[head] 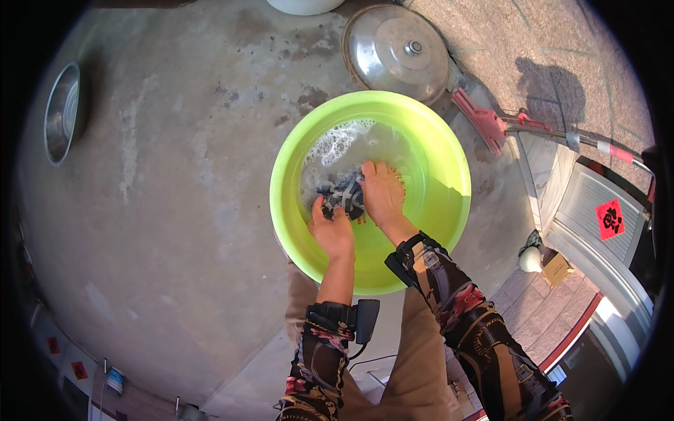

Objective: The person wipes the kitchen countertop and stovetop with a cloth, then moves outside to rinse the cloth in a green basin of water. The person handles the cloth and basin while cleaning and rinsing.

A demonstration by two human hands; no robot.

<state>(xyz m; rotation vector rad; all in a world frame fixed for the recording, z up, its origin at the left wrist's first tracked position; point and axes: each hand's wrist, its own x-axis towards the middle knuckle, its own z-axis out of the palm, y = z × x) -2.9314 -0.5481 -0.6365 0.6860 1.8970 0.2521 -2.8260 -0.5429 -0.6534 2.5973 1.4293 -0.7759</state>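
A lime-green plastic basin [454,158] stands before me, holding soapy water with white suds [337,144] floating at the far left. In the water lies a bunched dark cloth with pale patterning [345,193]. My left hand [333,231] grips its near left edge, fingers bent into the folds. From the right, my right hand [383,192] holds the cloth's other side, with the fingertips pointing away from me. Parts of the cloth are hidden under the fingers and the water. Red print shows on the basin floor beside my right hand.
A round metal lid [397,52] lies just beyond the basin. To its right is a pink squeegee head [484,121] on a long pole. A metal bowl [62,113] sits far left on the concrete floor [200,221]. A cardboard box [556,269] stands right, by a wall.
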